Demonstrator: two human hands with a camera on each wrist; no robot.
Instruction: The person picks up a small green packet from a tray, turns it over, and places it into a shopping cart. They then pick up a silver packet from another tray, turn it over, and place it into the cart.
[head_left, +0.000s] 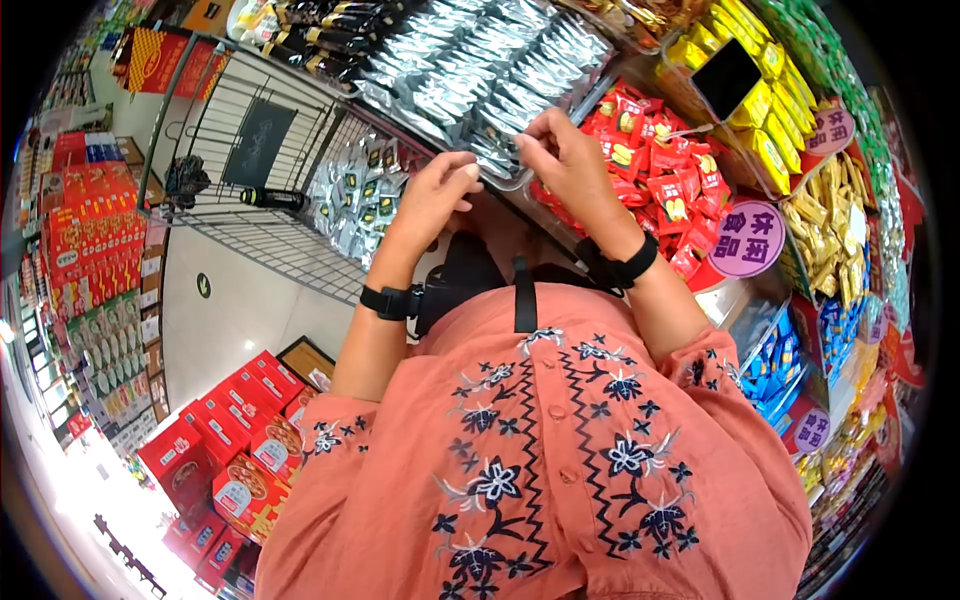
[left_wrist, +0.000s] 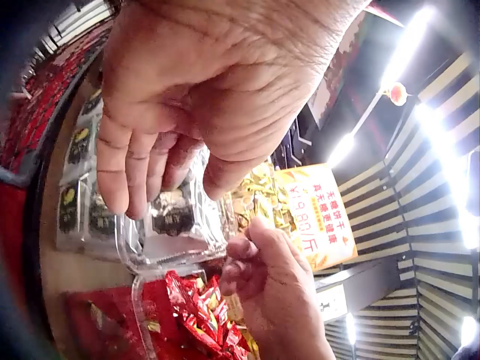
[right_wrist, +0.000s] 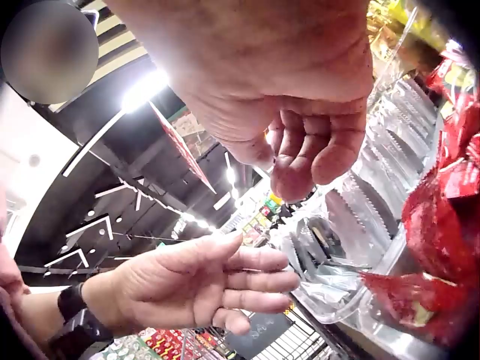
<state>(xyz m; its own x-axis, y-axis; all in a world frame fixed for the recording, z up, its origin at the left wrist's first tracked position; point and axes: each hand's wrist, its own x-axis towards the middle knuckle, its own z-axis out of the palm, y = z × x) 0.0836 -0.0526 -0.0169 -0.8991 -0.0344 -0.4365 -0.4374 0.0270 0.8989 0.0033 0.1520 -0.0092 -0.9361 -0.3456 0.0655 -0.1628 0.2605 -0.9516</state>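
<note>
Both hands hover over the near edge of a bin of silver packets [head_left: 480, 75]. The left hand [head_left: 432, 203], fingers loosely bent, holds nothing visible; in the left wrist view the same hand [left_wrist: 202, 97] hangs above silver packets [left_wrist: 180, 225]. The right hand [head_left: 572, 165] has bent fingers close to the silver packets; in the right wrist view its curved fingers [right_wrist: 319, 150] show no packet between them. The left hand [right_wrist: 195, 289] appears there palm up with fingers extended. Red packets [head_left: 670, 190] lie beside the right hand.
A wire shopping cart [head_left: 250, 135] stands at the left, with a dark bottle [head_left: 272, 199] in it. More silver packets [head_left: 360, 190] lie beside it. A phone-like black rectangle [head_left: 727, 80] rests on yellow packets [head_left: 770, 150]. Red boxes [head_left: 250, 440] are stacked at lower left.
</note>
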